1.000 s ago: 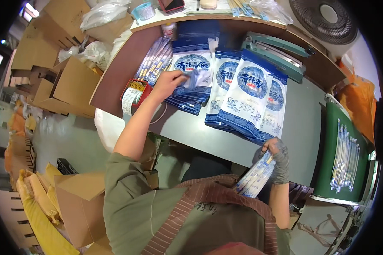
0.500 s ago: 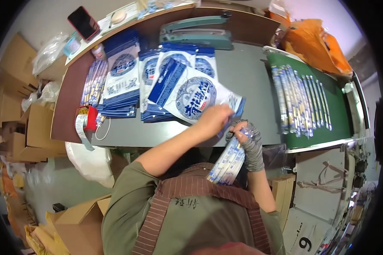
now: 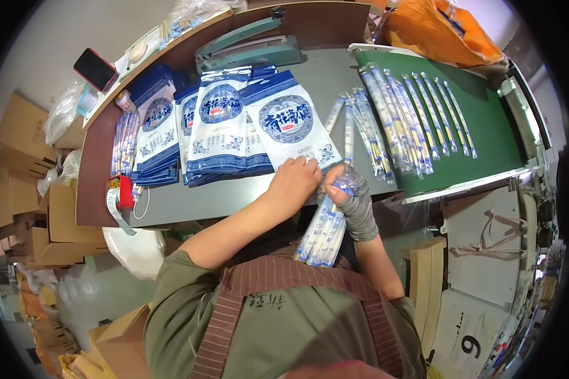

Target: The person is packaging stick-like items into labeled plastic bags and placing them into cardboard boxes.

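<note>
Blue-and-white bundle: a sheaf of wrapped chopsticks [image 3: 322, 230] stands upright at the near table edge, just below the front pouch.
Right hand [image 3: 351, 202]: in a grey glove, fingers curled tight round the sheaf's upper end.
Left hand [image 3: 294, 180]: bare, fingertips pinching the lower edge of the front pouch [image 3: 291, 126], touching the sheaf's top.
Step in hand: seemingly opening the pouch mouth to take the sheaf (the mouth itself is hidden by the hands).
Next move calls for: likely holding the mouth wide and keeping the sheaf together as it slides in.
Around: more pouches [image 3: 189, 126] stacked to the left; single wrapped pairs [image 3: 417, 114] laid out on a green mat [image 3: 487, 139]; a green sealer [image 3: 246, 47] behind; grey table [image 3: 196, 199].
</note>
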Tool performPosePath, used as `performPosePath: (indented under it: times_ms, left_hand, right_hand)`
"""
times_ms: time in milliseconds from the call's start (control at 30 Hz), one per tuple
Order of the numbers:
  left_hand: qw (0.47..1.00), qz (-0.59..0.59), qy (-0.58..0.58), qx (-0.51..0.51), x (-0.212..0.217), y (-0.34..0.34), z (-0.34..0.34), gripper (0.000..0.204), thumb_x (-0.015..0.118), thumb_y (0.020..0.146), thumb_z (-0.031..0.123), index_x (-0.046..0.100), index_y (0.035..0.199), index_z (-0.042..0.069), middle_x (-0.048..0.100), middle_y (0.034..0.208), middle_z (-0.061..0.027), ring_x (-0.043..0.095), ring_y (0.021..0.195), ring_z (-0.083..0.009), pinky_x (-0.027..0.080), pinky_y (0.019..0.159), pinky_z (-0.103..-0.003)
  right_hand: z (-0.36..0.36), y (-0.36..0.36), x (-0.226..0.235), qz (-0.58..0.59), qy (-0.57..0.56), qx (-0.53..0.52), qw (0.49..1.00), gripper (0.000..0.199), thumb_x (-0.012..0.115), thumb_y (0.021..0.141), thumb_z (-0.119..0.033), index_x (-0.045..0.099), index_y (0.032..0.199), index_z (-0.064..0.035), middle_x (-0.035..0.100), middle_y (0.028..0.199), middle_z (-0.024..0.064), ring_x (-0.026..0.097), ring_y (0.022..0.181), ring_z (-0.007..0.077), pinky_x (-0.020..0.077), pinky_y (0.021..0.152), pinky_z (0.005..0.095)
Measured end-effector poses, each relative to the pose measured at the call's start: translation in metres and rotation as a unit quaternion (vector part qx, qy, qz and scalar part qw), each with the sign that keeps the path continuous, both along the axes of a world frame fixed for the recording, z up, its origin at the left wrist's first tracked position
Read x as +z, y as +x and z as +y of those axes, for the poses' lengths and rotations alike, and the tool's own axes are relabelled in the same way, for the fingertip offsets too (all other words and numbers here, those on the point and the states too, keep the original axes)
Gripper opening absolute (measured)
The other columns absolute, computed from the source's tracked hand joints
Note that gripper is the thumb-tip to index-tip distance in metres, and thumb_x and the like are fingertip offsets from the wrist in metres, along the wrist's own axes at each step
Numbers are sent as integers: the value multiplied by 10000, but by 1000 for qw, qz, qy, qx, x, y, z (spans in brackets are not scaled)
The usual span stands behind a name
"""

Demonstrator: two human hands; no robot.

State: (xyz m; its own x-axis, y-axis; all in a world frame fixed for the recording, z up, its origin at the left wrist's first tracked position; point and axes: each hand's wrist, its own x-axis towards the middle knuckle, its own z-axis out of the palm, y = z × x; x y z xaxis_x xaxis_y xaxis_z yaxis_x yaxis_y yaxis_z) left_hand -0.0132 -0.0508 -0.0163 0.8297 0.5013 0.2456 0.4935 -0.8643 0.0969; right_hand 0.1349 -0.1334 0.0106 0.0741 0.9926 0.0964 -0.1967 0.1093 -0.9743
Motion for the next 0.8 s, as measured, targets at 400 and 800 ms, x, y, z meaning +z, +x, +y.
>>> performPosePath:
  times_ms: [400, 800]
  left_hand:
    - [761, -434, -431, 215, -44, -19, -9, 309, 573, 843, -72, 566, 1140, 12, 626, 854, -50, 602, 759, -125, 483, 684, -238]
    - [957, -265, -116, 7, -18, -81, -85, 459, 657, 676, 26, 578, 1127, 9, 585, 988, -153, 582, 896, -323, 491, 781, -381]
  right_hand:
    - [39, -20, -65, -212, -43, 39, 976, 261, 608, 857, -282, 632, 924, -30, 627, 822, 142, 602, 764, 270, 474, 730, 373]
    - [-97, -18, -103, -141, -47, 62, 987, 216, 652, 844, -216, 630, 913, -12, 613, 764, 75, 579, 694, 170, 485, 658, 305]
